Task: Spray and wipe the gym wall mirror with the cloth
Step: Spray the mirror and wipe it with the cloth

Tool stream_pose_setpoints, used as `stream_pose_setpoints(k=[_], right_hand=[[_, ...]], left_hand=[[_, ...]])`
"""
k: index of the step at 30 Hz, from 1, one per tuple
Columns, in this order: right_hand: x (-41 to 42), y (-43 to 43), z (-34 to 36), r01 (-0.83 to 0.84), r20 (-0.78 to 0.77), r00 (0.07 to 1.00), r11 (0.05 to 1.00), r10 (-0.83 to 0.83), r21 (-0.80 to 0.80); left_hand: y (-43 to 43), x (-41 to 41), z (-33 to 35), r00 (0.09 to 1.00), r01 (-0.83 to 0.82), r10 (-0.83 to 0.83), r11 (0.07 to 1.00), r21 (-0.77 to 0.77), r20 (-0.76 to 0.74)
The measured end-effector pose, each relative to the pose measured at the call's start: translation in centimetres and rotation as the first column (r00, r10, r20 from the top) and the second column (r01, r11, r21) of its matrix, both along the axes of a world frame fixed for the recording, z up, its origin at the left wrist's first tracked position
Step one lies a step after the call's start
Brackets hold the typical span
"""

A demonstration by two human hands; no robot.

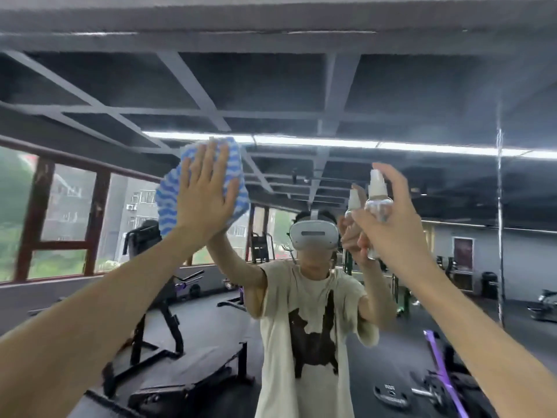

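blue-and-white wavy-striped cloth (168, 200) lies flat against the gym wall mirror (422, 101), pressed there by the straight, splayed fingers of the left hand (205, 200); its edges show above and to the left of the palm. the right hand (394, 224) curls around a clear spray bottle (378, 200), which is upright with its long axis vertical and its white nozzle rising above the grip, near the glass.

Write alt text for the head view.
A left hand presses a blue-and-white cloth flat against a gym wall mirror, while the right hand grips a small clear spray bottle beside it. A weight bench shows in the reflection.
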State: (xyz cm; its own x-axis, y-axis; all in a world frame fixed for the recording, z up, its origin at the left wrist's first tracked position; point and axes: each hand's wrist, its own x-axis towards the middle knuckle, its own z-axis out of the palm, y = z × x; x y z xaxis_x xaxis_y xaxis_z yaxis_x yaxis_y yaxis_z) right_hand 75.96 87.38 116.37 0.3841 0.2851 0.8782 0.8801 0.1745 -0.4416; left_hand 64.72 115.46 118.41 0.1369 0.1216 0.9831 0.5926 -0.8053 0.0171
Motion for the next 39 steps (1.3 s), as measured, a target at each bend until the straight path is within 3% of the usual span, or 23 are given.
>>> stream_pose_setpoints(k=[7, 10, 13, 15, 17, 19, 21, 24, 26, 29, 33, 34, 36, 37, 39], right_hand=[[-5.0, 5.6, -2.0, -0.093, -0.105, 0.99, 0.995, 0.096, 0.034], [-6.5, 7.2, -3.3, -0.092, -0.146, 0.985, 0.996, 0.093, 0.015], [-7.6, 10.7, -2.7, -0.167, -0.263, 0.95, 0.985, 0.169, 0.03], [-9.1, 13.1, -1.3, -0.281, -0.298, 0.91, 0.957, 0.289, 0.071], [-11.4, 14.7, -0.5, -0.362, -0.192, 0.916, 0.932, 0.352, -0.016], [-14.0, 16.9, 0.4, -0.38, -0.05, 0.925, 0.92, 0.377, -0.098], [-15.3, 19.5, 1.2, -0.318, 0.025, 0.947, 0.945, 0.32, -0.073], [-16.2, 23.0, 1.6, -0.239, 0.099, 0.966, 0.971, 0.238, -0.003], [-16.3, 24.2, 1.3, -0.218, 0.106, 0.972, 0.974, 0.211, 0.057], [-16.2, 25.4, 0.6, -0.266, 0.093, 0.961, 0.962, 0.259, 0.064], [-15.1, 27.1, -0.5, -0.348, 0.175, 0.921, 0.937, 0.347, -0.023], [-14.7, 27.5, -0.7, -0.321, 0.211, 0.924, 0.946, 0.32, -0.029], [-13.7, 28.5, -1.3, -0.146, 0.308, 0.939, 0.989, 0.151, -0.04], [-13.4, 28.9, -1.3, 0.022, 0.379, 0.925, 0.999, -0.007, -0.036], [-12.9, 29.7, -0.9, 0.392, 0.544, 0.759, 0.918, -0.359, 0.058]], left_hand=[[4.5, -3.7, -2.1, 0.996, 0.073, -0.071, 0.997, -0.03, 0.058], [4.9, -4.3, -1.6, 0.961, 0.278, -0.276, 0.958, -0.073, 0.033], [4.5, -6.5, -0.3, 0.783, 0.613, -0.62, 0.758, -0.223, 0.046], [4.0, -8.7, 0.1, 0.597, 0.769, -0.798, 0.543, -0.338, 0.078], [4.8, -9.1, 0.0, 0.442, 0.827, -0.89, 0.355, -0.437, 0.113], [6.8, -9.1, 0.5, 0.375, 0.824, -0.91, 0.242, -0.512, 0.174], [10.9, -8.0, 0.7, 0.291, 0.826, -0.93, 0.127, -0.549, 0.223], [6.7, -11.4, 1.2, 0.287, 0.801, -0.931, 0.104, -0.59, 0.227], [5.7, -11.7, 1.2, 0.293, 0.793, -0.944, 0.152, -0.59, 0.15], [5.6, -12.1, 0.8, 0.271, 0.844, -0.951, 0.161, -0.512, 0.147], [6.5, -12.8, 1.3, 0.169, 0.917, -0.895, -0.011, -0.399, 0.413], [6.9, -13.2, 1.5, 0.166, 0.937, -0.869, -0.009, -0.349, 0.467], [7.6, -14.3, 1.9, 0.226, 0.948, -0.846, 0.078, -0.308, 0.482], [7.7, -15.0, 2.1, 0.27, 0.942, -0.841, 0.13, -0.31, 0.469], [8.0, -15.9, 2.3, 0.34, 0.92, -0.849, 0.211, -0.33, 0.404]])
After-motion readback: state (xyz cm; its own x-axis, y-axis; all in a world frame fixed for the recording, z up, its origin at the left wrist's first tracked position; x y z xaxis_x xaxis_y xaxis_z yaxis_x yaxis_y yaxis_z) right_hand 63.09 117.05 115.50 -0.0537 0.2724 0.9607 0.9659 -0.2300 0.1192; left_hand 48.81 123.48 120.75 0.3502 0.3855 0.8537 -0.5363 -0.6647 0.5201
